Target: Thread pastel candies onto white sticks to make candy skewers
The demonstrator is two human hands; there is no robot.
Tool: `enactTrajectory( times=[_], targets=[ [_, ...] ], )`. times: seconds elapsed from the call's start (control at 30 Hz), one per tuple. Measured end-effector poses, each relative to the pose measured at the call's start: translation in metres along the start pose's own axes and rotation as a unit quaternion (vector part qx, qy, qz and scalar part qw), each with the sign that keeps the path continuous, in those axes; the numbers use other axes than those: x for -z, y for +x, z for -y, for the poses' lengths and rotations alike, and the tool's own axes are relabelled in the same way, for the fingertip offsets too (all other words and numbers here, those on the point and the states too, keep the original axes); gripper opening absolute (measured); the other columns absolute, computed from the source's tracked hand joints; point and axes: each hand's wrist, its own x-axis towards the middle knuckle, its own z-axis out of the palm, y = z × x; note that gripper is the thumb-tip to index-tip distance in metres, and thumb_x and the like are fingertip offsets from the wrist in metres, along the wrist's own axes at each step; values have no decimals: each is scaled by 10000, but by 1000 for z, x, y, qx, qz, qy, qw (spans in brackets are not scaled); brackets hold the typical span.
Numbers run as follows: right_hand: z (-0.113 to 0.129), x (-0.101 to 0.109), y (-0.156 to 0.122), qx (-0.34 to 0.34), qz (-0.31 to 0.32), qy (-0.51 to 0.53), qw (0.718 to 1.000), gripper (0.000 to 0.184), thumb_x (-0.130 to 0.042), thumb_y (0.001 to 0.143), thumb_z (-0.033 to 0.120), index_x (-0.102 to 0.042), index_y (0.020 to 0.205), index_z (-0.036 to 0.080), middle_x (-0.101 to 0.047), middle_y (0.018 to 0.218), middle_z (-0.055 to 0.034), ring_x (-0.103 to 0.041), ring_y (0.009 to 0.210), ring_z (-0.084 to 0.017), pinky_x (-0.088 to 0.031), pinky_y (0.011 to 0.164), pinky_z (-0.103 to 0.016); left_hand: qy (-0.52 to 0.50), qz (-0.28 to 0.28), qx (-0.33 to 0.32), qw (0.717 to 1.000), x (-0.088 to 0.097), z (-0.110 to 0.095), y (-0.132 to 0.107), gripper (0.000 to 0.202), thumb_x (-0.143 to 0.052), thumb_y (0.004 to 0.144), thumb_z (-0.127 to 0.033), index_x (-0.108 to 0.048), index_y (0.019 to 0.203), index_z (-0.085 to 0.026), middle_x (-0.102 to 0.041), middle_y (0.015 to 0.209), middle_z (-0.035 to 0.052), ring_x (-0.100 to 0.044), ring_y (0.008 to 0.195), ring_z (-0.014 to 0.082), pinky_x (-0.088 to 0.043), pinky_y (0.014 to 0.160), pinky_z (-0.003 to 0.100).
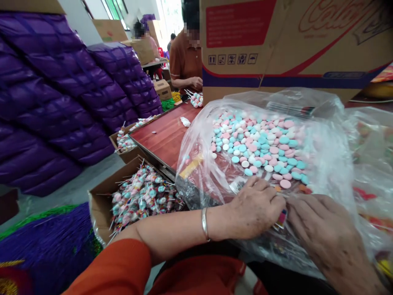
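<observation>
My left hand (259,208), with a silver bangle at the wrist, is closed on a small piece of colourful wrapper (281,218) that pokes out below its fingers. Close against it, my right hand (327,227) has its fingers bent and pressed together; what they grip is hidden. Just beyond both hands, a heap of pink, blue and white candy discs (264,143) lies on a clear plastic bag (202,135). Near my left fingers is a shiny round thing (236,186), partly covered.
A large carton (294,49) stands behind the candy on the red-brown table (159,131). Left of the table, an open box (100,205) holds many wrapped candy sticks (144,196). Purple bales (61,90) line the left side. A co-worker (187,57) is across the table.
</observation>
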Motion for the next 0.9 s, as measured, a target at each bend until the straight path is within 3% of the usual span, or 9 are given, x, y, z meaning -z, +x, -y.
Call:
enactTrajectory(
  times=[0.07,0.13,0.2,0.3,0.43,0.57,0.7,0.77,0.9],
  targets=[
    [2,-6,14,-4,12,-7,1000,163,-531,896,302,-679,928,240,-690,944,-99,-614,948,-268,-473,857,-410,-45,36,-14,998,-3,4,10,141,-480,915,-131,-616,879,-125,-675,840,88,-606,800,221,-458,761,357],
    [3,-12,30,-55,46,49,996,158,-522,907,311,-650,860,231,-680,853,-58,-618,813,-215,-483,735,-337,-123,59,15,991,0,9,18,112,-513,902,-138,-598,829,-152,-662,768,51,-584,715,184,-438,662,296],
    [5,-12,42,-135,60,113,983,195,-488,929,307,-622,810,229,-658,781,-21,-595,708,-173,-470,656,-287,-188,78,75,976,6,14,24,144,-497,924,-152,-573,804,-169,-625,727,22,-556,676,160,-412,630,267],
    [7,-6,49,-196,61,151,967,201,-494,927,305,-597,776,221,-623,712,9,-558,657,-148,-428,607,-254,-281,106,90,950,11,20,31,97,-522,921,-181,-546,827,-182,-570,737,-21,-509,653,126,-373,605,233],
    [8,-3,47,-194,30,155,968,247,-485,931,305,-542,711,208,-571,680,11,-515,645,-134,-386,589,-243,-334,110,104,930,5,29,37,219,-542,896,-222,-490,687,-187,-454,631,-60,-400,580,103,-305,552,221],
    [4,-5,47,-178,8,148,973,319,-455,944,327,-479,649,208,-497,630,24,-458,608,-122,-349,575,-246,-425,186,105,880,3,34,42,350,-478,944,-358,-488,643,-180,-401,591,-65,-359,545,93,-290,517,213],
    [1,-2,49,-201,38,178,962,362,-455,940,345,-424,608,204,-436,605,40,-418,592,-109,-323,560,-238,-443,188,118,869,2,34,45,189,-557,891,-295,-566,743,-179,-489,647,-56,-428,605,103,-337,554,201],
    [0,2,49,-223,50,230,946,315,-478,928,356,-473,654,199,-456,627,42,-431,607,-105,-343,564,-224,-443,174,134,869,0,34,45,163,-574,870,-270,-571,734,-180,-499,632,-55,-437,606,104,-341,553,195],
    [-3,10,44,-264,72,330,903,169,-573,872,344,-599,935,189,-549,726,41,-486,643,-103,-404,581,-204,-458,166,161,859,-2,34,45,232,-558,874,-308,-580,684,-178,-493,600,-45,-440,585,110,-336,523,194]
  ],
)
